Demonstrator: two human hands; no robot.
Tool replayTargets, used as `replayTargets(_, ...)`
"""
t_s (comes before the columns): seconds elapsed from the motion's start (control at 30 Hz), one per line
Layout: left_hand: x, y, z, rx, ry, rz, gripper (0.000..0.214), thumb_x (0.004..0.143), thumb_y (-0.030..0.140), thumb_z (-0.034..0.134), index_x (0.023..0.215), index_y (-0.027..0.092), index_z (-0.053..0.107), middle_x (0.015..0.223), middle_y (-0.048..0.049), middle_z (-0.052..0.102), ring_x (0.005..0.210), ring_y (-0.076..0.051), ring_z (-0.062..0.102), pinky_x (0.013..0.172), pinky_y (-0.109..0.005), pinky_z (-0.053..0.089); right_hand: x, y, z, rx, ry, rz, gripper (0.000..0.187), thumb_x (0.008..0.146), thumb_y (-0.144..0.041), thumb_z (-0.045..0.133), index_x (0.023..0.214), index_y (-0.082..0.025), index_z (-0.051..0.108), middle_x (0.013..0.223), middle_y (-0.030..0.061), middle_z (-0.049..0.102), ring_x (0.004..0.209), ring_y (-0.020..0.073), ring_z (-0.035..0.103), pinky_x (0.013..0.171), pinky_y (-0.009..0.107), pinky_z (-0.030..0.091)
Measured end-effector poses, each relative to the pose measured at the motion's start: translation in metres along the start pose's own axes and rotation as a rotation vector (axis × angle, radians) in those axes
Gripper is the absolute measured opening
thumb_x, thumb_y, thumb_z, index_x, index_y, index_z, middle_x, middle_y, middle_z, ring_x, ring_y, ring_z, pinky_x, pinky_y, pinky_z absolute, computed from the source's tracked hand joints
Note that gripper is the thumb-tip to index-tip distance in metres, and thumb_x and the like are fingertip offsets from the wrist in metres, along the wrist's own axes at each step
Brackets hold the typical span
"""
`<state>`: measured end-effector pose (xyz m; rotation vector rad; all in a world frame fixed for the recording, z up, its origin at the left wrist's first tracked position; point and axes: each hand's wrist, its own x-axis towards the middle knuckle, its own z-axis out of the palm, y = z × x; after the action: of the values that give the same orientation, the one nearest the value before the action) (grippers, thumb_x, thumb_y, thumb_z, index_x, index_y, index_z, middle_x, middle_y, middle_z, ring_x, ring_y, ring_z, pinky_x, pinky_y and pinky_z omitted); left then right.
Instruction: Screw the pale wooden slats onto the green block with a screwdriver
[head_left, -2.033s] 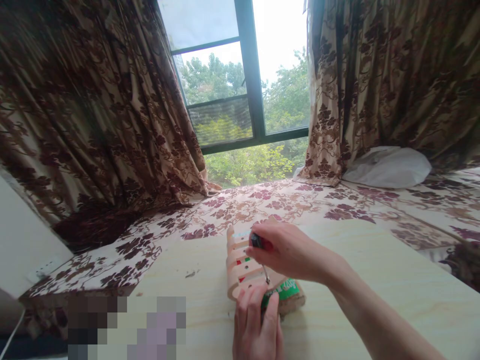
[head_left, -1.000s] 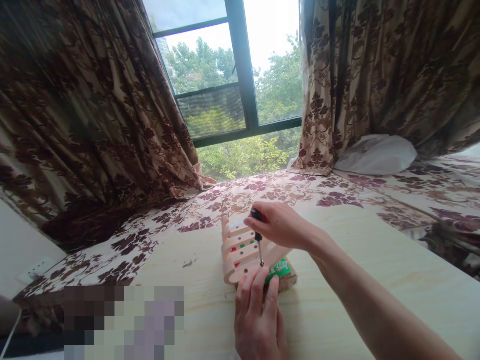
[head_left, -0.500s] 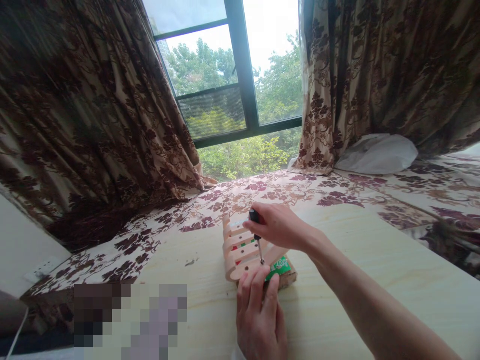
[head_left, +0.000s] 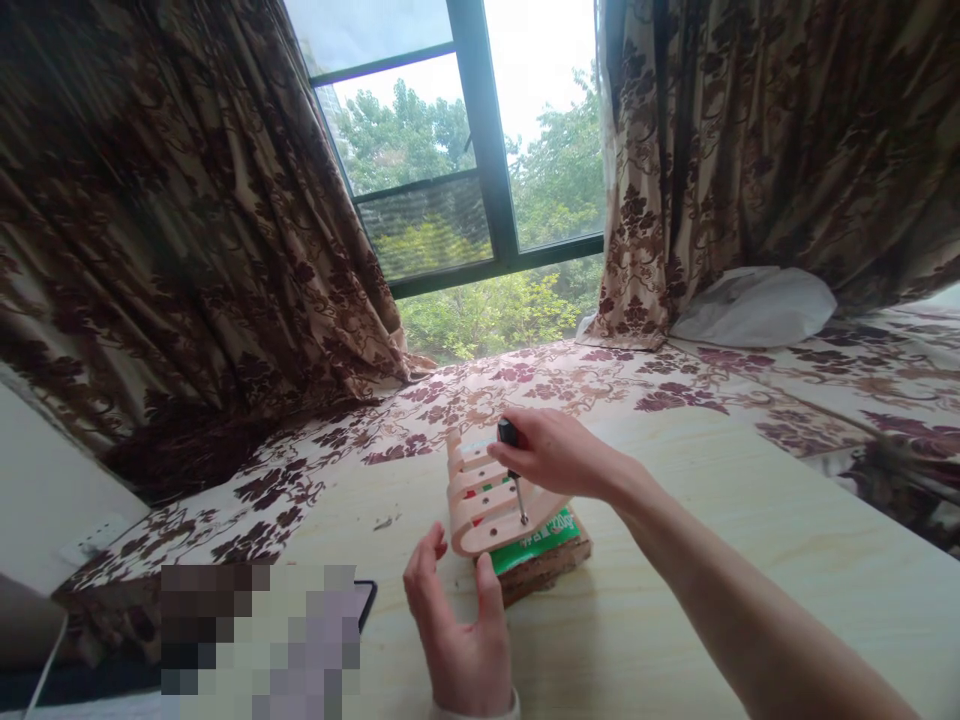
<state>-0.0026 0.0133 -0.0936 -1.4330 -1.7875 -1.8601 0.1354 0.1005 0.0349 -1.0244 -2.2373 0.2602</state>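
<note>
A curved wooden slatted piece [head_left: 486, 500] rests on a brown block with a green label [head_left: 541, 558] on the pale wooden table [head_left: 675, 600]. My right hand [head_left: 559, 455] is closed round a small screwdriver [head_left: 513, 470] with a black and red handle, its tip standing on the lowest slat. My left hand [head_left: 461, 640] hovers just in front of the wooden piece, palm up toward it, fingers apart and empty.
A dark phone [head_left: 365, 602] lies left of my left hand beside a blurred patch. Floral cloth [head_left: 525, 390] covers the ledge behind the table. Patterned curtains [head_left: 187, 230] flank the window [head_left: 465, 150]. A white plastic bag [head_left: 754, 305] sits at the right.
My left hand has let go of the near end of the wooden piece and block, drawn back to the left and opened. The right hand keeps the screwdriver upright on the slat.
</note>
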Motion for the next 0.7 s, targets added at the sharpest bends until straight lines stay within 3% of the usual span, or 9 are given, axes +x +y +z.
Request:
replayTargets(0.1, 0.0000, 0.0042, 0.0003, -0.069, -0.037, -0.211, 0.052, 0.073, 0.044, 0.058, 0.120, 0.022, 0.047, 0.107, -0.0066, 0.057, 0.095, -0.019, 0.054, 0.091, -0.036, 0.039, -0.0010, 0.0008, -0.0026, 0.013, 0.001, 0.007, 0.019, 0.081, -0.034, 0.049, 0.072, -0.018, 0.047, 0.063, -0.0005, 0.049, 0.057, 0.0098, 0.036, 0.053, 0.024, 0.022)
replayTargets(0.2, 0.0011, 0.0080, -0.0012, -0.106, -0.067, -0.331, 0.056, 0.070, 0.048, 0.059, 0.119, 0.023, 0.049, 0.106, -0.0059, 0.060, 0.096, -0.019, 0.054, 0.090, -0.035, 0.039, -0.0041, -0.0015, -0.0071, 0.046, -0.045, -0.043, 0.015, 0.079, -0.032, 0.050, 0.073, -0.018, 0.049, 0.064, -0.0019, 0.050, 0.057, 0.0087, 0.037, 0.052, 0.023, 0.022)
replayTargets(0.5, 0.0006, 0.0028, -0.0016, -0.122, -0.089, -0.392, 0.053, 0.068, 0.053, 0.058, 0.113, 0.025, 0.054, 0.105, -0.0044, 0.062, 0.098, -0.020, 0.055, 0.090, -0.034, 0.039, -0.0013, -0.0009, -0.0054, 0.009, 0.011, 0.023, 0.025, 0.079, -0.037, 0.052, 0.065, -0.018, 0.044, 0.058, -0.0021, 0.045, 0.055, 0.0090, 0.033, 0.051, 0.025, 0.020)
replayTargets(0.7, 0.0006, 0.0020, -0.0015, -0.143, -0.109, -0.420, 0.053, 0.069, 0.053, 0.058, 0.114, 0.026, 0.053, 0.110, -0.0044, 0.061, 0.100, -0.020, 0.055, 0.089, -0.033, 0.040, -0.0058, -0.0057, -0.0098, 0.047, -0.041, -0.100, 0.019, 0.080, -0.033, 0.052, 0.068, -0.018, 0.048, 0.062, -0.0027, 0.048, 0.056, 0.0080, 0.035, 0.052, 0.024, 0.021)
